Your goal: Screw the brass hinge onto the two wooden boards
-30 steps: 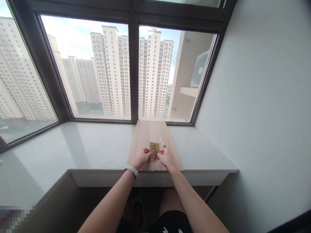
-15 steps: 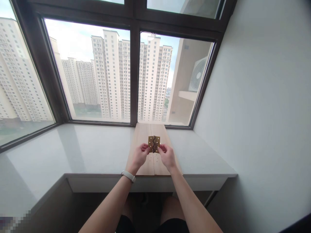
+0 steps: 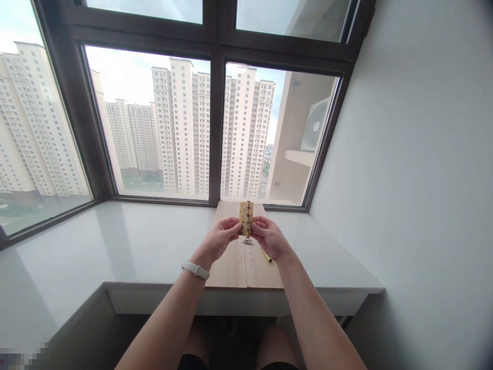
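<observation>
A brass-coloured hinge (image 3: 246, 218) is held up between my two hands, its dark-banded knuckle standing upright and its leaves partly folded. My left hand (image 3: 221, 237) pinches the hinge's left side between thumb and fingers. On the other side, my right hand (image 3: 270, 237) grips its right edge. Below the hinge, two light wooden boards (image 3: 227, 270) lie side by side with a seam between them. Small dark holes dot the boards on both sides of that seam. A little pile of screws (image 3: 247, 242) rests on the boards just under the hinge.
A yellow and black tool (image 3: 267, 255), partly hidden by my right hand, lies on the right board. The boards sit on a white counter (image 3: 154, 246) with a front edge close to my knees. Dark-framed windows (image 3: 213, 128) rise behind, and a white wall (image 3: 416, 154) stands at right.
Both hands have lifted the hinge and turned it, so its leaves are now more folded and the knuckle faces me. The screws and yellow tool have come into view.
</observation>
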{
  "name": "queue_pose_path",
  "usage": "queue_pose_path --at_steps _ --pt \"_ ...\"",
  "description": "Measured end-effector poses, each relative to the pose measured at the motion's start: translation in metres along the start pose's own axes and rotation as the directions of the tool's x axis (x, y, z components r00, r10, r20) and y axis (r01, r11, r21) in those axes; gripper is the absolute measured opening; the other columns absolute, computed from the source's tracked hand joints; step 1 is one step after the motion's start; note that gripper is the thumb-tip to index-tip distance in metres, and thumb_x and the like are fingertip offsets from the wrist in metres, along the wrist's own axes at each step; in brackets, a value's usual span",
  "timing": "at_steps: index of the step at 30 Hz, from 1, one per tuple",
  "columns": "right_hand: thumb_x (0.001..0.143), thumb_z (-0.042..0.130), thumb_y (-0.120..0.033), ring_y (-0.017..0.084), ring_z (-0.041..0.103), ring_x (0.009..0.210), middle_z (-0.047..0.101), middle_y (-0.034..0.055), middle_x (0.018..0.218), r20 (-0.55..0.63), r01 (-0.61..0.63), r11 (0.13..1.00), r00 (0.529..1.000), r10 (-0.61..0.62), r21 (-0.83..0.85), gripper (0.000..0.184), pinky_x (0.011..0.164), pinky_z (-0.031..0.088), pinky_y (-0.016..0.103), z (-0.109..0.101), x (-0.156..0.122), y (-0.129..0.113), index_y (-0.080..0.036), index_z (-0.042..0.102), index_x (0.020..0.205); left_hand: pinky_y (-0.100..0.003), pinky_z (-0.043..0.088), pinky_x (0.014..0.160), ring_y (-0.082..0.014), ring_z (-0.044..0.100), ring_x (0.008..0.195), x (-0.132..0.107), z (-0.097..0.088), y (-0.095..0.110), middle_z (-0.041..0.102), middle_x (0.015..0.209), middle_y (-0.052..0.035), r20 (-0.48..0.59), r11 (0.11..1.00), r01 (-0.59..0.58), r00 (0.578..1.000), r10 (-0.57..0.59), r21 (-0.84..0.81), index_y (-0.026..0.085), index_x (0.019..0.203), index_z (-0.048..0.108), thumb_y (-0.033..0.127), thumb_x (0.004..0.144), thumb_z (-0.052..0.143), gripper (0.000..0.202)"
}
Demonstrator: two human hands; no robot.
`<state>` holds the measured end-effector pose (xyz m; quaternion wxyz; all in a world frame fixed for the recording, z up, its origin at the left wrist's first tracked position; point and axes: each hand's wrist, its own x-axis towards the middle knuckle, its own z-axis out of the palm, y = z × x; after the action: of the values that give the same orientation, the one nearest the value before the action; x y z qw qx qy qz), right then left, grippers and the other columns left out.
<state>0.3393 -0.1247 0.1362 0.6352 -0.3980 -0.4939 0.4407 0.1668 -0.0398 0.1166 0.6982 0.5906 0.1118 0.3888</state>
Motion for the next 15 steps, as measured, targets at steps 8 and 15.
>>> queue_pose_path --at_steps 8,15 --pt "0.08 0.077 -0.049 0.023 0.07 0.086 0.075 0.0095 0.094 -0.308 0.213 0.923 0.898 -0.314 -0.32 0.036 0.083 0.057 0.04 0.013 -0.007 -0.001 -0.018 0.069 0.096 -0.033 0.049 0.075 -0.021 0.067 0.079 -0.009 0.028 0.017 0.074 0.091 -0.0075 -0.257 0.838 -0.187 0.898 0.357 0.513 0.018 0.098 0.072 0.038 0.089 0.069 0.022" --pt "0.094 0.059 -0.046 0.025 0.067 0.088 0.073 0.0108 0.097 -0.362 0.233 0.697 0.719 -0.593 -0.679 0.028 0.084 0.054 0.04 0.056 -0.027 -0.014 -0.02 0.069 0.099 -0.034 0.046 0.083 -0.0237 0.063 0.09 -0.026 0.07 0.029 0.071 0.099 -0.0085 -0.262 0.676 -0.29 0.763 0.59 0.677 0.023 0.099 0.073 0.036 0.094 0.061 0.019"
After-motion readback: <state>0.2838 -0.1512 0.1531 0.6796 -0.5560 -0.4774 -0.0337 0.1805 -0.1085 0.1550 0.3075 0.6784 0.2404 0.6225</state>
